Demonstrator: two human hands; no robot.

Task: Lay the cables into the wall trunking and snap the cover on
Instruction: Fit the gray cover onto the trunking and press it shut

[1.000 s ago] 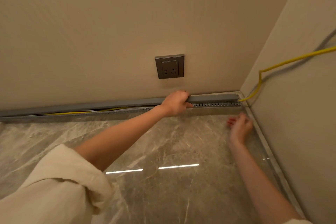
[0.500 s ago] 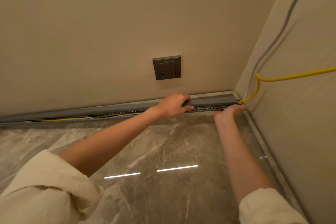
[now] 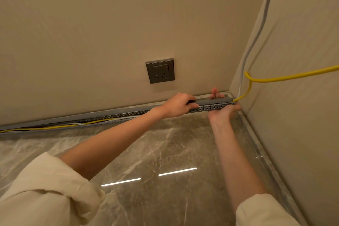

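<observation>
A grey slotted trunking (image 3: pixel 211 107) runs along the foot of the back wall to the right corner. Its grey cover (image 3: pixel 212 100) lies on top of it at the right end and stands slightly lifted further left. My left hand (image 3: pixel 177 105) is closed over the cover's top edge. My right hand (image 3: pixel 222 108) wraps the trunking's right end, fingers showing behind the cover. A yellow cable (image 3: pixel 275 79) comes along the right wall and enters the trunking end; it shows again in the uncovered left stretch (image 3: pixel 55 127). A grey cable (image 3: pixel 256 33) drops down the corner.
A dark wall socket (image 3: pixel 160 70) sits on the back wall above the trunking. The floor (image 3: pixel 165 152) is glossy grey marble with light reflections. The right wall (image 3: pixel 302 115) meets the back wall at the corner beside my right hand.
My right hand rose from the floor to the trunking's right end and has now wrapped around it, fingers behind the cover. My left hand stayed on the cover.
</observation>
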